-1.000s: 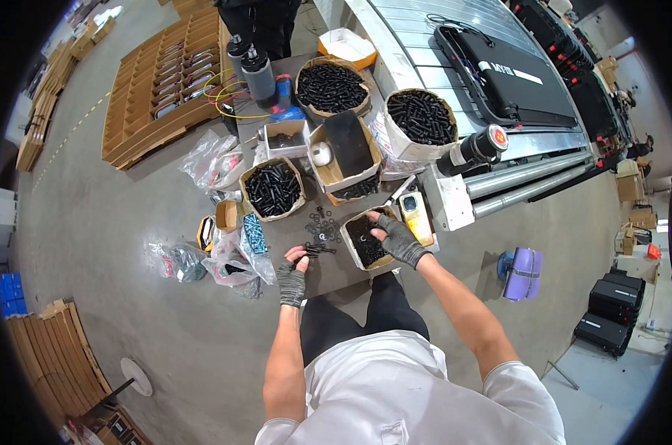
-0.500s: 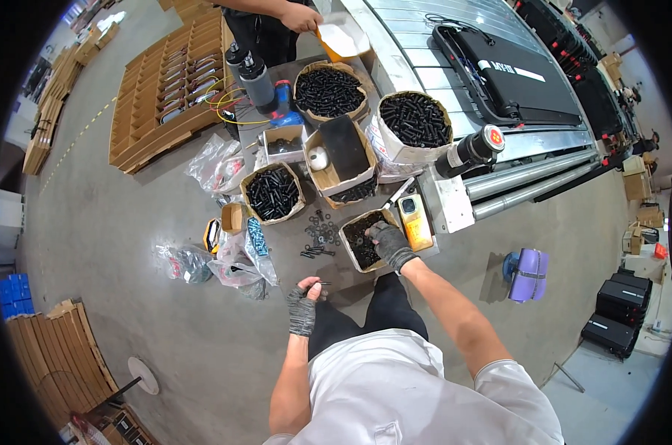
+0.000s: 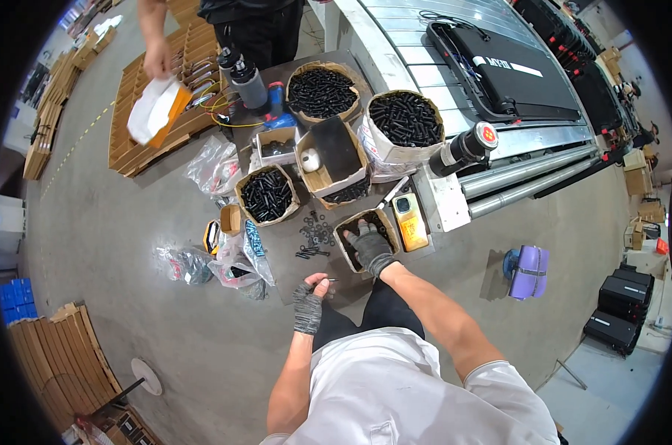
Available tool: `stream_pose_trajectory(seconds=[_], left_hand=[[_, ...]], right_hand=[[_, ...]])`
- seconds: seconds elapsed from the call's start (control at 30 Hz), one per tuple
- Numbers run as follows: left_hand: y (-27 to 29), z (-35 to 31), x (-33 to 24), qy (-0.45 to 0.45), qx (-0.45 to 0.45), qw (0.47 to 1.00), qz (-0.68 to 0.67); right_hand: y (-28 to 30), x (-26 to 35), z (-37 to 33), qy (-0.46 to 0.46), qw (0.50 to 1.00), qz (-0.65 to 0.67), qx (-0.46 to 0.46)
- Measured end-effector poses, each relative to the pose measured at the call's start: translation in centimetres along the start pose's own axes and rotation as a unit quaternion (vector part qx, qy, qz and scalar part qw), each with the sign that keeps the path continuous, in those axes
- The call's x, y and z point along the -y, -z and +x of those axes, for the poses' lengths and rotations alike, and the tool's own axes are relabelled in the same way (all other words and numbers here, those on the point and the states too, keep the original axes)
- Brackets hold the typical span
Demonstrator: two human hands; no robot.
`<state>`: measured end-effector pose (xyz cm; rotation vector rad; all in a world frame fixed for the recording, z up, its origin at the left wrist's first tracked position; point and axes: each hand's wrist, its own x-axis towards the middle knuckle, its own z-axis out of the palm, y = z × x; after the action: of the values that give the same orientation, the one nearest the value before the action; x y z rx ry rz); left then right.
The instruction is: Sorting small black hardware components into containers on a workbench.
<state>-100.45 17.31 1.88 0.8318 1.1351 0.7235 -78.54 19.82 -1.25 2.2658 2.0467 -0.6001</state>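
1. My right hand (image 3: 368, 245), in a dark fingerless glove, reaches into a small open cardboard box (image 3: 367, 239) just right of centre frame. The fingers are down among the dark parts inside; I cannot tell whether they have closed on anything.
2. My left hand (image 3: 308, 302), gloved alike, sits below centre, fingers pinched narrow on one thin dark screw (image 3: 327, 280) whose tip pokes out to the right.
3. The screw is short, slender and black. It is held just above the dark mat, left of and below the small box.
4. Loose black fasteners (image 3: 315, 236) lie scattered on the mat just left of the box; they are too small to count.
5. I count two round paper tubs of black parts (image 3: 321, 90) (image 3: 405, 119) in the upper centre. Below them are two further cartons: one of black cylinders (image 3: 267, 194) and one larger carton with a dark sheet (image 3: 331, 156).
6. One orange-yellow handheld device (image 3: 409, 221) lies just right of the small box.
7. One purple roll (image 3: 527, 271) rests on the floor at right.
8. Another person's hand (image 3: 156, 61), upper left, holds a white-and-orange packet (image 3: 155, 110).
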Motion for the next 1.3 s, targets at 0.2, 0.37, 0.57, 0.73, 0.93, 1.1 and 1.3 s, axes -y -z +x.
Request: stream_pose_trajectory(seconds=[0.2,0.37,0.57,0.73,0.93,1.1,1.3], left_hand=[[-0.3,0.0,-0.5,0.021,0.003,1.000,0.008],[0.1,0.5,-0.9,0.040,-0.003,0.999,-0.004],[-1.0,0.7,-1.8,0.067,0.015,0.996,-0.050],[-2.8,1.0,-3.6,0.074,0.033,0.996,-0.040],[-4.3,1.9,-4.0,0.051,0.027,0.998,-0.015],[-5.0,2.1,-4.6,0.048,0.019,0.998,-0.020],[-6.2,2.7,-4.6,0.003,0.025,0.999,0.035]], right_hand=[[-0.8,-4.1,0.0,0.016,0.971,0.230,-0.068],[0.0,-5.1,-0.9,-0.082,0.707,0.701,-0.031],[1.5,-4.2,-2.5,-0.133,0.444,0.884,0.065],[1.3,-3.9,-2.9,-0.156,0.345,0.924,0.049],[0.7,-3.2,-2.7,-0.122,0.296,0.945,0.066],[3.1,-4.0,-3.2,-0.116,0.333,0.933,0.067],[2.7,-4.8,-4.0,-0.096,0.439,0.891,0.059]])
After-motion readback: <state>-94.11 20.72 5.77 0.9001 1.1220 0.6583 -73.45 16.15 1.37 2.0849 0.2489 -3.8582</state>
